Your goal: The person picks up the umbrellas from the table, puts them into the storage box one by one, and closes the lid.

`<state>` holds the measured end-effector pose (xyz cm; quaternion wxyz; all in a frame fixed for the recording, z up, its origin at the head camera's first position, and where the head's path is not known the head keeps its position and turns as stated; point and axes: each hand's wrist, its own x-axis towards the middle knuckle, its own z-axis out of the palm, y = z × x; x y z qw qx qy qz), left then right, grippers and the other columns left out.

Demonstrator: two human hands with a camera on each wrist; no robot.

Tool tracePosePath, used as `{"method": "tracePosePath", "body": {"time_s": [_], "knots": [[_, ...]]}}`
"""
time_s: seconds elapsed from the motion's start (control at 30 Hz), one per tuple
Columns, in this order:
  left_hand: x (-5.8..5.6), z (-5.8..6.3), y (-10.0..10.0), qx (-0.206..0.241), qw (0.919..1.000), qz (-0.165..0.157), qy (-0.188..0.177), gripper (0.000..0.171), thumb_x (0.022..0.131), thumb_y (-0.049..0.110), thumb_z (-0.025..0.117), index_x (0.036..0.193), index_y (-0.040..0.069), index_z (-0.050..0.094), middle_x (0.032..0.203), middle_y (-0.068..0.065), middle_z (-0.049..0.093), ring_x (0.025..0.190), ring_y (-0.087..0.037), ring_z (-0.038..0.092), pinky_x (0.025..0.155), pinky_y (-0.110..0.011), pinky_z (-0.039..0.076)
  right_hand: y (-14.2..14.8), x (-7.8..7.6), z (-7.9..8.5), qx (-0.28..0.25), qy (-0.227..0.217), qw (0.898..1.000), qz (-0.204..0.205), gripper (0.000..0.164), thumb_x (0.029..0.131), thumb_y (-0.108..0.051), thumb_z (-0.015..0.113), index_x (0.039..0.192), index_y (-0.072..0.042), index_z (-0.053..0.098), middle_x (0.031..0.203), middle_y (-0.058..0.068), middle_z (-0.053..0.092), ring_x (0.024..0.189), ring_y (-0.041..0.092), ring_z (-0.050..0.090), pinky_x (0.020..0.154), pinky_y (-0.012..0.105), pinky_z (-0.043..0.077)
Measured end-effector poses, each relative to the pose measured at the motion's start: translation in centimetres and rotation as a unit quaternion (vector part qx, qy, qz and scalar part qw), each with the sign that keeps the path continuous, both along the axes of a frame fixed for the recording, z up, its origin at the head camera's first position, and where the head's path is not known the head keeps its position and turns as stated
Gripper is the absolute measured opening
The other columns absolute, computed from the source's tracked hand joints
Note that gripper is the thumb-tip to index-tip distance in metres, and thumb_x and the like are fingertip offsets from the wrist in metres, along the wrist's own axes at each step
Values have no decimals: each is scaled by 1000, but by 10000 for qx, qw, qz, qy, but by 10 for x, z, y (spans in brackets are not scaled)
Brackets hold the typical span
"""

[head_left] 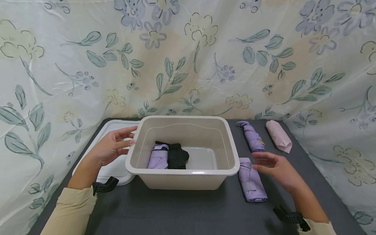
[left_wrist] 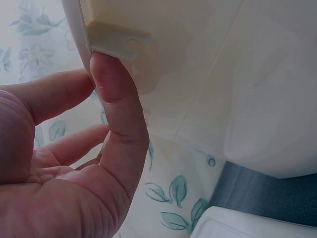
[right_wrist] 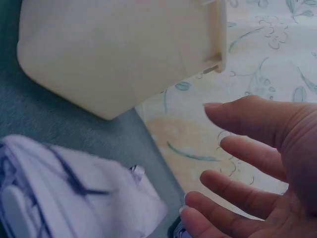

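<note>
A beige plastic tub (head_left: 180, 181) stands in the middle of the head view. Inside lie a lilac folded umbrella (head_left: 158, 158) and a black folded umbrella (head_left: 177, 157), side by side at the left. My left hand (head_left: 113, 147) touches the tub's left rim with its fingertips, the thumb (left_wrist: 121, 109) under the lip. To the right of the tub, my right hand (head_left: 274, 168) hovers with loosely spread fingers and holds nothing. Nearest to it is another lilac folded umbrella (head_left: 253, 182), seen large in the right wrist view (right_wrist: 94, 191). A third lilac umbrella (head_left: 253, 137) lies behind.
A pale pink wrapped bundle (head_left: 279, 136) lies at the back right of the dark table (head_left: 188, 212). The white lid (head_left: 117, 171) sits at the left, partly behind my left hand and the tub. Floral cloth (head_left: 182, 58) hangs behind the table and along both sides.
</note>
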<state>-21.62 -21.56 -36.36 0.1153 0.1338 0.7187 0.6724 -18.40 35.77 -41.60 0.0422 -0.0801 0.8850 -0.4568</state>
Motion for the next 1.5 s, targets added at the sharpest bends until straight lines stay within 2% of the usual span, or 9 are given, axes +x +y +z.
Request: {"method": "tracePosePath", "body": {"time_s": [0.07,0.2,0.3,0.5,0.7,0.83,1.1,1.37,1.5], "knots": [[0,0,0,0,10000,-11,8,65,100,4,64,158,0,34,113,-2,64,103,-14,71,83,-34,63,0,1,-4,26,-82,10000,-7,56,93,-27,77,140,-2,60,138,21,64,114,6,66,84,20,53],[-1,-1,0,-33,10000,-42,29,66,100,4,62,158,-2,32,113,-1,65,102,-13,71,83,-34,63,1,3,-13,11,-255,9997,3,57,92,-25,78,140,-1,60,139,22,62,124,29,63,83,25,55],[-1,-1,-1,-48,10000,-36,17,65,101,4,62,158,-1,32,113,-1,65,102,-12,71,83,-33,63,2,3,-20,40,-330,9994,21,55,91,-23,79,138,-1,62,139,21,62,127,38,60,82,24,55],[-3,-1,-2,-76,10000,-27,-49,64,101,4,62,158,0,33,113,-1,64,102,-12,70,83,-34,63,4,6,-26,96,-529,9985,129,54,88,-23,82,135,-2,65,140,22,62,123,32,62,79,24,55],[-3,-1,-2,-116,9999,-26,-14,65,101,5,62,158,0,32,114,-1,64,102,-12,71,84,-33,63,4,5,-30,-53,-864,9954,421,56,88,-21,81,137,-1,62,146,27,54,121,37,63,79,28,56],[-2,-1,-1,-109,9999,-30,-27,66,101,4,62,158,-1,32,114,-1,64,102,-12,71,83,-33,63,3,4,-32,-81,-1030,9936,454,58,88,-20,81,139,-2,61,144,28,55,114,31,65,78,29,56],[-2,-2,-1,-169,9998,81,-80,64,100,5,63,158,2,34,114,-1,62,101,-12,70,83,-33,63,0,-3,-33,49,-980,9935,576,56,84,-18,84,135,-3,64,136,25,59,95,23,61,74,30,54],[-3,-2,-1,-54,10000,28,-43,64,100,3,62,158,1,35,113,-2,64,101,-13,71,83,-35,63,-4,-6,-36,-98,-1025,9922,698,55,82,-13,84,132,0,65,137,30,55,95,25,66,72,32,58],[-3,-3,0,-39,10000,36,-77,64,100,4,63,158,2,35,113,-2,64,100,-13,71,82,-35,63,-5,-6,-36,36,-1015,9926,665,55,81,-13,85,131,-1,66,138,30,54,94,26,64,71,33,57]]}}
